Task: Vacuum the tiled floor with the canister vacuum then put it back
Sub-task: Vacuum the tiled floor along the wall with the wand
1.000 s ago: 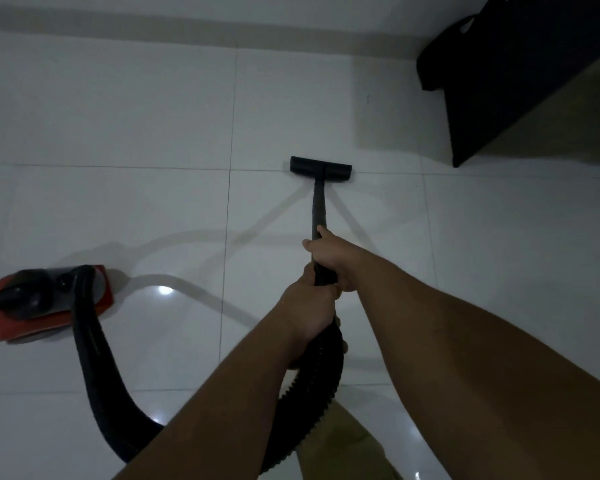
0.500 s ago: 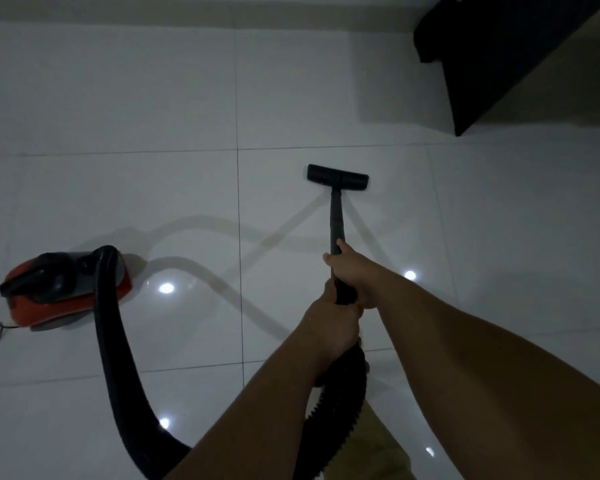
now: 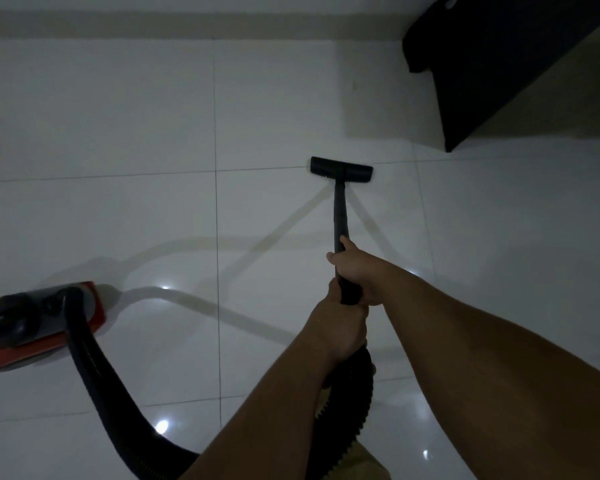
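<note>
Presently: rigid black wand (image 3: 340, 211) gripped by right hand (image 3: 355, 270) above left hand (image 3: 340, 329) at centre frame — floor nozzle (image 3: 341, 169) flat on white tile (image 3: 118, 116). Ribbed hose (image 3: 94, 362) judged flexible; red canister (image 3: 21, 327) at lower left judged heavier, towed by hose.

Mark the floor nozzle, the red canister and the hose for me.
floor nozzle (image 3: 341, 169), head view, middle of its flat black head.
red canister (image 3: 32, 344), head view, red front edge.
hose (image 3: 94, 362), head view, stretch just below the canister.
</note>
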